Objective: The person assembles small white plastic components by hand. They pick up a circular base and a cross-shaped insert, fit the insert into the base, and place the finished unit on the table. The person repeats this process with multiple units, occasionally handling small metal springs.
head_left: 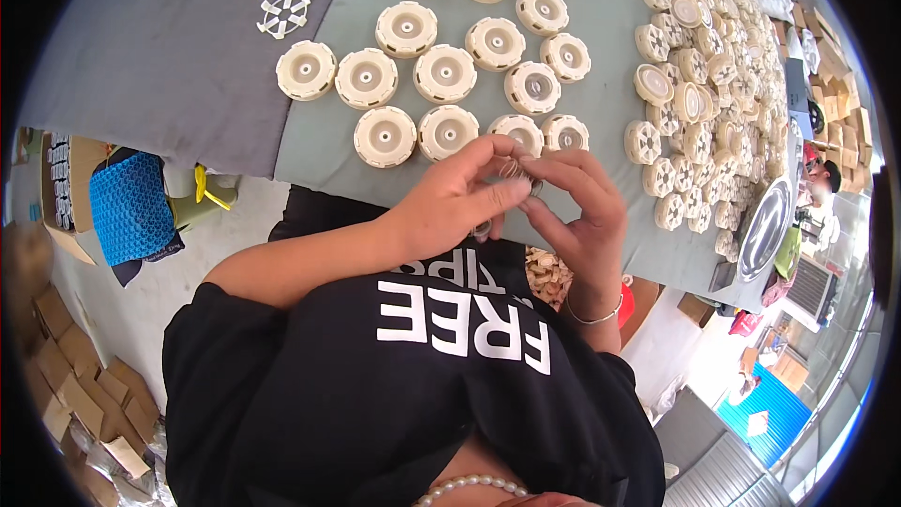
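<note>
My left hand (460, 192) and my right hand (584, 207) meet at the table's near edge, both with closed fingertips. Pinched between them is a small metal coil spring (511, 169). Another small shiny piece (481, 229) shows under my left fingers, too little visible to name. Just beyond my hands, cream round plastic housings (386, 136) with notched rims lie in loose rows. In most of them a small centre hole shows. One housing (532, 87) farther back has a coil in its middle, and so does the housing (566, 133) beside my right fingers.
Many cream round parts (694, 66) are piled along the table's right side, near a shiny metal tray (765, 229). White spoked plastic rings (283, 14) lie on the grey cloth (188, 66) at the far left. A container of small tan pieces (547, 274) sits below my right wrist.
</note>
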